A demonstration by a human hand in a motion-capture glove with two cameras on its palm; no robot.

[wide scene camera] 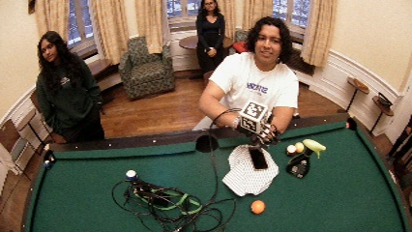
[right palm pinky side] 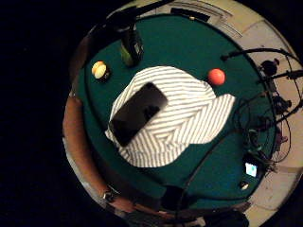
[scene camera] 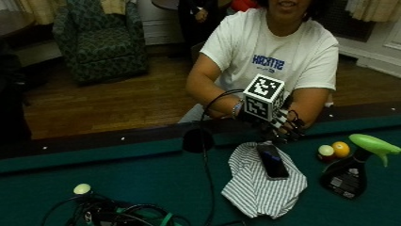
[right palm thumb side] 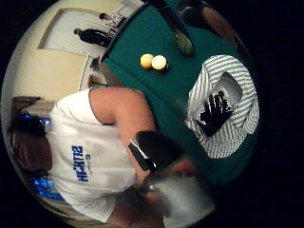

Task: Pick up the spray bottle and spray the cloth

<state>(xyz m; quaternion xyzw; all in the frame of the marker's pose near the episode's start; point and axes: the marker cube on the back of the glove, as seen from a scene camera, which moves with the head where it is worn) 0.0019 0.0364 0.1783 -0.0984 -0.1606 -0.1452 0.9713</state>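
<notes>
On the green felt lies a striped cloth (scene camera: 260, 188), with a black phone (scene camera: 272, 161) on top of it. The spray bottle (scene camera: 351, 169), dark with a green trigger head, stands upright to the cloth's right, apart from it. My gloved right hand (scene camera: 283, 126) hovers over the cloth's near-rail end, fingers spread and hanging, holding nothing. The palm views look down on the cloth (right palm pinky side: 180, 127), the phone (right palm pinky side: 138, 113) and the bottle (right palm pinky side: 131, 47). The phone's screen (right palm thumb side: 218, 107) mirrors spread fingers.
Two balls (scene camera: 333, 150) sit between the cloth and the bottle. An orange ball (wide scene camera: 257, 207) lies beyond the cloth toward the table's middle. A tangle of cables (scene camera: 113, 212) and a white ball (scene camera: 82, 189) occupy the left. A black cable (scene camera: 204, 155) runs past the cloth.
</notes>
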